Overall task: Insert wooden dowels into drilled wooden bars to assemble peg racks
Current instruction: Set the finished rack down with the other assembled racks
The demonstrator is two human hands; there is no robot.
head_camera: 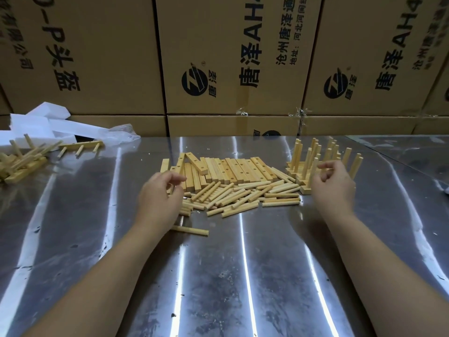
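Head view. The metal bench [243, 276] carries the stock at its middle. A row of drilled bars [233, 170] lies side by side with the holes up, and two bars are tilted on top at the left end. Directly in front of the row lies a loose heap of dowels [243, 195]. One stray dowel [192, 231] lies apart from the heap, nearer the person, with its left end at the left wrist.

The left hand [160, 198] is over the left end of the heap, back up, its fingers curled down toward the bars. The palm is hidden, so it cannot be told whether the fingers grip a dowel. The right hand [335, 183] is at the right end of the heap, just beside the assembled racks [313, 164], which stand with their pegs upright. Its fingers are loosely curled and nothing shows between them. The fingertips are close to the nearest peg; contact is not certain.

At the far left lies a second pile of racks [21, 161], cut off by the frame edge. A single rack [81, 145] lies beside it, pegs toward the camera. Behind these are white foam blocks [36, 122] and a clear plastic bag [124, 131]. Cardboard cartons [218, 57] are stacked along the back of the bench.

The left hand covers the left edge of the heap. The right hand hides part of the bases of the upright racks, and their pegs overlap too closely to separate.
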